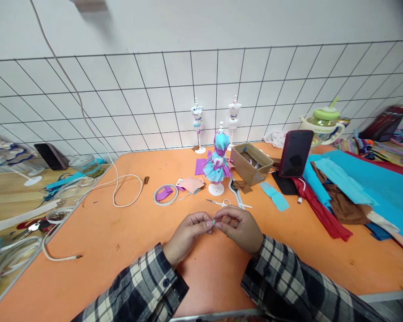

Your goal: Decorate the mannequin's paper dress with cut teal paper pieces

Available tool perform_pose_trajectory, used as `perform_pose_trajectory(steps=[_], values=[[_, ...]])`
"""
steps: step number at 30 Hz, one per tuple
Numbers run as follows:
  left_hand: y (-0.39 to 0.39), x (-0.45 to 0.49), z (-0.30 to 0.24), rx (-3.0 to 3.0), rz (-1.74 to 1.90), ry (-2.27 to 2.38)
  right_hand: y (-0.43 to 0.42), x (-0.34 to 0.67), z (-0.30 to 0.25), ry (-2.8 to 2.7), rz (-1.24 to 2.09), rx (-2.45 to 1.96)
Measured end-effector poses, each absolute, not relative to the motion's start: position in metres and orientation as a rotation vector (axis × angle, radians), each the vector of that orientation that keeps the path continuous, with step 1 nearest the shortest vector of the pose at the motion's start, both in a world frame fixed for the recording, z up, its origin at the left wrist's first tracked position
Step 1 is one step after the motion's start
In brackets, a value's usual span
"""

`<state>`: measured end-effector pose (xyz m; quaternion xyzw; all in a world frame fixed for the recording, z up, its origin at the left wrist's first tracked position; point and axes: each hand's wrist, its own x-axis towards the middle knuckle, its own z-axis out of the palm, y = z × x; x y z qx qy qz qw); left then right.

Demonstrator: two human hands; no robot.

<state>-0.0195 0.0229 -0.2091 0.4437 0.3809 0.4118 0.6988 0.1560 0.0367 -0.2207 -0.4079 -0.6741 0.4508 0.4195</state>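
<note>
Left grip (188,232): pinching small teal piece (213,222).
Right grip (240,227): fingertips pinching it too.
Teal piece: between both grips, over orange surface (137,241).
Scissors (216,202): lying just beyond fingers.
Dressed mannequin (218,165): upright, behind scissors.

The bare left hand (187,235) and bare right hand (242,227) pinch, nearly touching, below centre. Black-and-cream plaid-sleeved forearms (137,279) slant inward from the bottom.

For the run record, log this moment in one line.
left hand: pinching tiny blue piece | right hand: pinching same piece | beyond hands: scissors, dressed mannequin, box | surface: orange table
</note>
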Motion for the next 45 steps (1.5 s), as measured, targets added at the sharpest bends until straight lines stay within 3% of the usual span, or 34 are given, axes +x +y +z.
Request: perform_pose_trajectory(steps=[25, 32, 40, 45], values=[[0.0239, -0.0226, -0.2096, 1.059, 0.883, 0.836, 0.0371, 0.1554, -0.2139, -1.755, 1.032, -0.960], [0.0230, -0.0254, -0.2093, 0.723, 0.772, 0.623, 0.0428, 0.1590, -0.2182, -1.493, 1.294, -0.991], [0.0257, -0.0219, -0.2134, 1.124, 0.846, 0.994, 0.0399, 0.1583, -0.2184, -1.539, 1.168, -1.065], [0.0260, -0.0218, -0.2142, 1.082, 0.892, 0.969, 0.0355, 0.1538, -0.2160, -1.376, 1.374, -1.007]])
